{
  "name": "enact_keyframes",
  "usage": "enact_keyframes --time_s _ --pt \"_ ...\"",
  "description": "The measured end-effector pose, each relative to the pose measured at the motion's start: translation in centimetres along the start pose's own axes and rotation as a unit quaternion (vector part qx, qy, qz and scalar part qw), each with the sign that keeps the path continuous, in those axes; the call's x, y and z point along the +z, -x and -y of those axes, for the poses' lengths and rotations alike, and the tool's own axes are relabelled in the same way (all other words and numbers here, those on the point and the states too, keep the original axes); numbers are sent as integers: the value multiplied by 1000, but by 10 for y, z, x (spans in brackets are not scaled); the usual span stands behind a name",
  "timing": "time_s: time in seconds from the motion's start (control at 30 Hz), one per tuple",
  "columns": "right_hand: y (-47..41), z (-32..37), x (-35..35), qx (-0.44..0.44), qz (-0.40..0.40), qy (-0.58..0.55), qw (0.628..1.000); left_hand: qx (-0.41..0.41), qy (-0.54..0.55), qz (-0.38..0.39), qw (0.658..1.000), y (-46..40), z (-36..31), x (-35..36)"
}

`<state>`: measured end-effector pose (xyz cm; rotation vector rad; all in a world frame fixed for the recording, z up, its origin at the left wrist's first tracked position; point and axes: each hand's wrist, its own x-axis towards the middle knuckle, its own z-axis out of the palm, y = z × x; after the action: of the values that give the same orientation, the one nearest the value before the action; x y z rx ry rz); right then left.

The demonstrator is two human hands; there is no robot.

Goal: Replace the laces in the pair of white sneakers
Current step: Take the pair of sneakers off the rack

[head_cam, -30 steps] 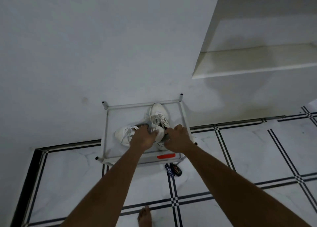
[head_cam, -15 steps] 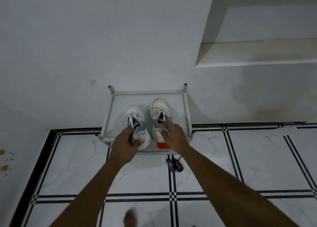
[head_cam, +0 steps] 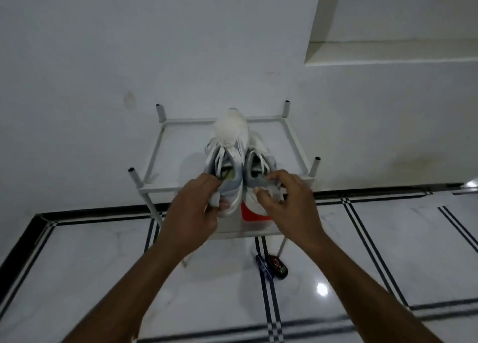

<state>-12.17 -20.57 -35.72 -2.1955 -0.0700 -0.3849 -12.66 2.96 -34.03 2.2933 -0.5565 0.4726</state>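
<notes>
Both hands [head_cam: 191,208] gripping 2 white sneakers [head_cam: 229,146] (heel ends), over rack [head_cam: 292,135]

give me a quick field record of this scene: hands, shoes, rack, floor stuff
left hand: grips the heel of the left sneaker
right hand: pinches the heel collar of the right sneaker
sneakers: white, side by side, touching, toes pointing to the wall, laces still in
rack: white metal frame against the wall, red label on its front edge
floor: white tiles with dark stripes; small dark object lies by the rack's leg
</notes>
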Motion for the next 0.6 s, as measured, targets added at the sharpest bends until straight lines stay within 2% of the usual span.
enact_keyframes --time_s 0.17,0.33,0.47,0.6 --pt "13 -27 27 -92 -84 0 992 80 -48 -84 992 24 37 34" --pt "41 -48 44 -151 -129 -48 979 109 -76 -136 982 59 55 56" --pt "82 -50 50 -157 -154 -89 972 125 -69 -154 978 98 44 61" --pt "125 -48 51 -148 -136 -83 976 137 -56 -148 978 145 30 53"
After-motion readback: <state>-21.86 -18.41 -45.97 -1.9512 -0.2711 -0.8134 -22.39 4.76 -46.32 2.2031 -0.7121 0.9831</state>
